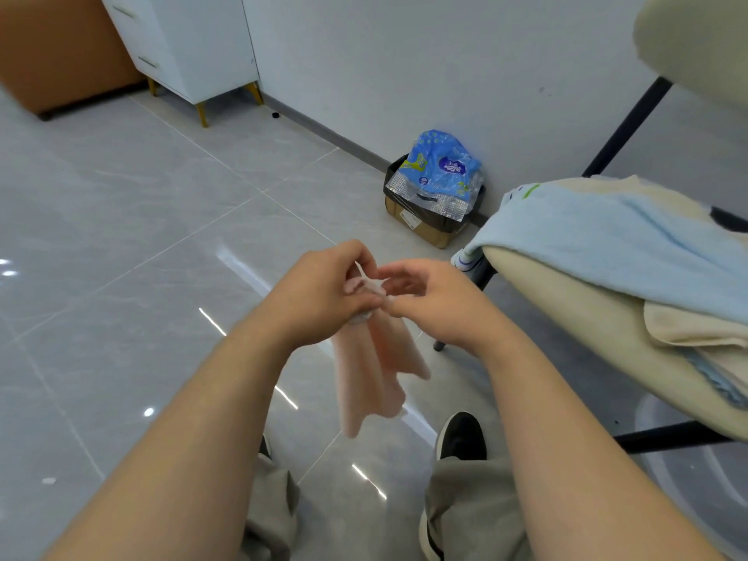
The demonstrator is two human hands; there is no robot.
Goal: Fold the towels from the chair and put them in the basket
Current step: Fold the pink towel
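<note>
At right over the grey floor (pixel 141 236): chair (pixel 566 301), cream seat, dark legs, two towels lying on it. Blue towel (pixel 607 236) draped across the seat and off its near-left corner. Cream towel (pixel 696 330) bunched beside it, partly tucked under the blue. Both unfolded. No basket in view.

Against the wall, behind the chair's corner: cardboard box (pixel 421 224), blue tissue pack (pixel 441 168) sitting in its top.

Centre, held in the air above the floor and clear of the chair: pink towel (pixel 376 366), small, hanging limp in long soft folds from one bunched top end. Judged light, thin and floppy, with no stiffness to hold a crease without support. Likely not slippery given the napped surface. Nothing fragile.

Left hand (pixel 324 293): fingers curled tight round the gathered top, carrying the weight. Right hand (pixel 437 301): thumb and forefinger closed on the top edge just beside the left, other fingers loosely curled. Exact contact of the right fingertips partly hidden by cloth.

Best hold, as a judgement: two adjacent corners, one per hand, drawn apart so the cloth hangs flat before folding. Current grip too bunched for that, and corners still to be found along the hem.
</note>
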